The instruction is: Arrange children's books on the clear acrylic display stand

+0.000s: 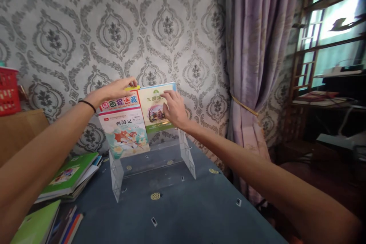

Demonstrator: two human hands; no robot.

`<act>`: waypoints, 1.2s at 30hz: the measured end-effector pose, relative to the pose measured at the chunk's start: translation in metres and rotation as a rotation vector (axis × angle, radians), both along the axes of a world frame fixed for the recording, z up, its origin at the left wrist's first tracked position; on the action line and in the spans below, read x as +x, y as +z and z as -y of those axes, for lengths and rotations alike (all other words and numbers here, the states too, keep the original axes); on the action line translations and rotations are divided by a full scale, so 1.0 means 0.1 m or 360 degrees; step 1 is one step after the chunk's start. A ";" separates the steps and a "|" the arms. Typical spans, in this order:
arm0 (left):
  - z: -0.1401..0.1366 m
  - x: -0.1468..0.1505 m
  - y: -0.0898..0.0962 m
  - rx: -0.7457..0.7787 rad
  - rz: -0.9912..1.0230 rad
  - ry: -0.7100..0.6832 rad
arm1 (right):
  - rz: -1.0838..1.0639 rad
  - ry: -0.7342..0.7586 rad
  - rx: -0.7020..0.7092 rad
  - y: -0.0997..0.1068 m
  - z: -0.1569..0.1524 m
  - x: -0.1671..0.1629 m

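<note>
A clear acrylic book stand [187, 156] stands on the cloth-covered table. Upright on its upper tier are a red-edged picture book [121, 101] with colourful title characters and a cream storybook [154, 103] with a green lower band. In front of the picture book, one tier lower, leans a white storybook [126, 133] with a painted cover. At the picture book's top edge lies my left hand [121, 87], its fingers bent over and not closed on it. Across the right part of the cream storybook's cover is my right hand [175, 109], fingers apart and holding nothing.
Stacked green-covered books [73, 173] and a lower pile of books [37, 223] lie at the left. A red plastic basket [8, 91] sits on a wooden box [25, 129]. Patterned wallpaper is behind; a tied purple curtain [254, 65] hangs at right.
</note>
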State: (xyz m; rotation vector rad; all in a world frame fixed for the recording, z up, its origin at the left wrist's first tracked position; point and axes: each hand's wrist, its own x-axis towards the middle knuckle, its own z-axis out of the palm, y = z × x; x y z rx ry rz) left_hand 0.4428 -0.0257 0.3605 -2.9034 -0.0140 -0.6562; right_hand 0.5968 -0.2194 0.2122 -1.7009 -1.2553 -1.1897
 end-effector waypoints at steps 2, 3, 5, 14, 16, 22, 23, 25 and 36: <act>-0.02 -0.01 0.00 0.0031 0.0015 -0.0032 | 0.0105 -0.0056 -0.0116 0.20 -0.08 -0.10; -0.03 -0.01 0.00 0.0044 0.0019 -0.0042 | 0.0131 -0.0090 -0.0180 0.29 -0.12 -0.13; -0.04 0.00 0.00 0.0071 0.0017 -0.0023 | 0.0138 -0.0173 -0.0294 0.42 -0.19 -0.18; -0.06 0.08 -0.03 0.0247 0.0054 0.0041 | 0.0041 -0.0326 -0.0372 0.65 -0.38 -0.15; -0.08 0.09 -0.04 0.0251 0.0077 0.0017 | 0.0010 -0.0293 -0.0360 0.67 -0.40 -0.12; -0.13 0.12 -0.06 0.0274 0.0141 -0.0025 | -0.0030 -0.0152 -0.0299 0.66 -0.46 0.00; -0.14 0.13 -0.06 0.0283 0.0156 -0.0030 | -0.0034 -0.0130 -0.0294 0.65 -0.47 0.02; -0.16 0.15 -0.07 0.0313 0.0187 -0.0052 | -0.0043 -0.0100 -0.0288 0.64 -0.48 0.03; -0.26 0.24 -0.14 0.0330 0.0333 -0.0180 | -0.0083 -0.0116 -0.0286 0.64 -0.45 0.00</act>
